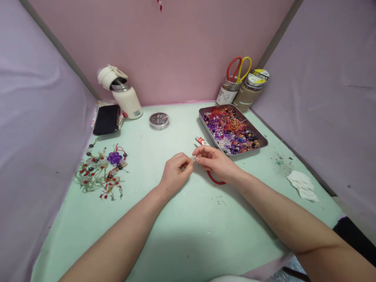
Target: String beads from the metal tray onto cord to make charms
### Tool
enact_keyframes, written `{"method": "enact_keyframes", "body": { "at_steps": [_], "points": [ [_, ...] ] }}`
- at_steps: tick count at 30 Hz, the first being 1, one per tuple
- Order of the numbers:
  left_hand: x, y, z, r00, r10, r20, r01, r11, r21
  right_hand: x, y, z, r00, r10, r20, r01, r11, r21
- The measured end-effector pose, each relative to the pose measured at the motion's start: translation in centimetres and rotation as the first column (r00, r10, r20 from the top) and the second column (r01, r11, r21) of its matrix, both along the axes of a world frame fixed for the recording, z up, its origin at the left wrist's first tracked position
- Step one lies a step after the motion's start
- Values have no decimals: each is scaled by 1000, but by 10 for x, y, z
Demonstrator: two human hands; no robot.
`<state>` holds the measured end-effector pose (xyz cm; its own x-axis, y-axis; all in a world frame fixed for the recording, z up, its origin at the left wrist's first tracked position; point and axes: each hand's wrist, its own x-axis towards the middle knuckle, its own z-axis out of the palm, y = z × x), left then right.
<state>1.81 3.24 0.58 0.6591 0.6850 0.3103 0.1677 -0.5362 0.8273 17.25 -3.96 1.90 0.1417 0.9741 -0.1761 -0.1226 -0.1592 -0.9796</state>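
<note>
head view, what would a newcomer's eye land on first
Likely the metal tray of colourful beads stands out first, right of centre. Next comes the purple bead flower at left. Centrally, the left hand pinches tiny clear beads beside the right hand.

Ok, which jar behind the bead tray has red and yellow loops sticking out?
The white-labelled left jar; the brown-wrapped jar beside it has a round yellow-and-white item on top instead.
</note>
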Motion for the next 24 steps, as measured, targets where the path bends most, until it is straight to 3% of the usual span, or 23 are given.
{"method": "enact_keyframes", "body": {
  "at_steps": [6, 11, 15, 20, 24],
  "points": [
    [0, 1, -1, 1000, -17, -8, 17, 1000, 7, -2, 1, 4, 999, -34, 30, 33, 999, 36],
    [0, 0, 1, 993, -119, -20, 119, 993, 14, 2, 4, 5, 944, -329, 8, 326, 937, 126],
    [0, -1, 2, 990, -144, -1, 144, 989, 15, 4, 6, 3, 949, -313, -30, 314, 944, 106],
    [0, -1, 0, 996, -85, 19, 86, 996, -13, 4, 7, 1, 933, -342, -109, 351, 933, 76],
    [0, 0, 1, 998, -6, 58, 7, 1000, -26, 1, 6, 1, 930, -358, -80, 364, 928, 80]
  ]
}}
